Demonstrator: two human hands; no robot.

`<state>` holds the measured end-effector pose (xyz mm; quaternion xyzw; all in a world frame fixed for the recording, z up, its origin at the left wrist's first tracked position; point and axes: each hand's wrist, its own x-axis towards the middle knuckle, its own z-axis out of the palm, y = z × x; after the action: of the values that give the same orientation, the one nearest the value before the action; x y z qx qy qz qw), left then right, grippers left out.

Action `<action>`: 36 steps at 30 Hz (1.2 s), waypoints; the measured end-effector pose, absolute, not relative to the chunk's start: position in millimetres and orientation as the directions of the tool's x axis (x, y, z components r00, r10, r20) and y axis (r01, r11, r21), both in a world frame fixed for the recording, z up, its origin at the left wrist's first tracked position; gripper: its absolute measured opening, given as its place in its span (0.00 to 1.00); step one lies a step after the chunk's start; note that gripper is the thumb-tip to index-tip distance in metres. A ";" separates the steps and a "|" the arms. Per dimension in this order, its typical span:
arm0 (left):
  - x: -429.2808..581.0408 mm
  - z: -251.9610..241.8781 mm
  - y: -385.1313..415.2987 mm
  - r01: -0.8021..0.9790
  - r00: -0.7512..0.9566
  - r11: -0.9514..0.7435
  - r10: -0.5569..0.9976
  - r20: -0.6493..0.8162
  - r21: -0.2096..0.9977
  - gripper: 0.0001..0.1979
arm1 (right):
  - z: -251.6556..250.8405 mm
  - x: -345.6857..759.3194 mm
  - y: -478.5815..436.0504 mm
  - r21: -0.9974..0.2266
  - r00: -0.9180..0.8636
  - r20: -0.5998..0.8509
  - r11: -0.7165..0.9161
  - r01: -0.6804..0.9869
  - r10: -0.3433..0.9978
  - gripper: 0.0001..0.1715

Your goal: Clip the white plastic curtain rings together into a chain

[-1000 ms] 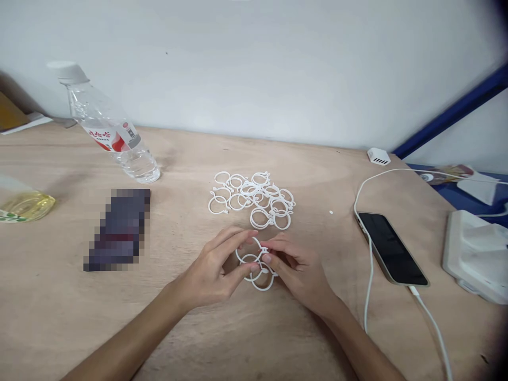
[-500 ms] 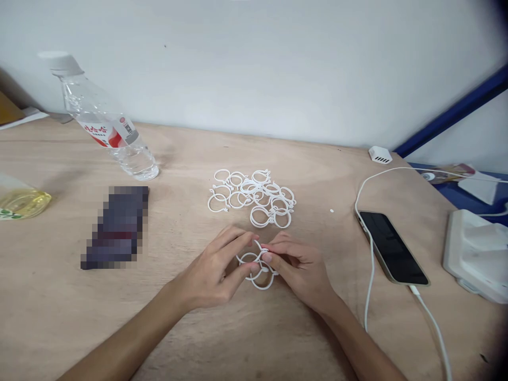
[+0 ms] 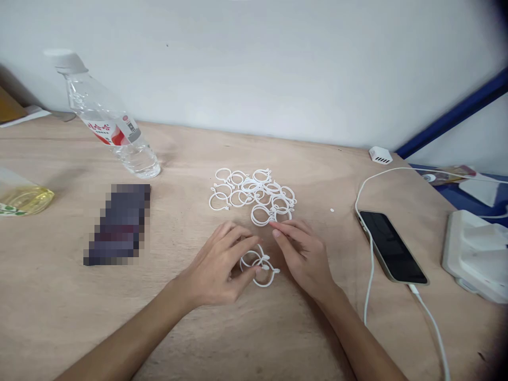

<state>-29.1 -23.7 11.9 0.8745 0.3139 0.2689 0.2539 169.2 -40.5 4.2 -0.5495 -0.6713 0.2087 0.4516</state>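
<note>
My left hand is closed on a small cluster of linked white plastic curtain rings, which hangs between its thumb and fingers. Just right of these rings, my right hand reaches forward. Its thumb and index fingertips are slightly apart at the near edge of a loose pile of white curtain rings; I see nothing between them. Whether the index fingertip touches a ring there I cannot tell. Each ring in the pile carries a small eyelet or clasp.
A clear water bottle and a blurred dark object are to the left, beside a container of yellow liquid. On the right are a phone with a white cable, a white power strip and a small white block.
My right hand has let go of the linked rings and moved forward to the pile's near edge. My left hand still holds the linked rings. The view has shifted slightly.
</note>
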 end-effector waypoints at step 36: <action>-30.7 2.4 -20.9 0.335 0.457 -0.570 0.795 0.399 0.751 0.32 | 16.7 162.9 -39.7 -0.971 0.027 -0.199 -0.193 -0.144 0.980 0.18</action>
<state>-30.7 -20.9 2.4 0.7989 0.3536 0.3829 0.3003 162.9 -39.7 16.7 -0.5205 -0.4012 0.5706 0.4925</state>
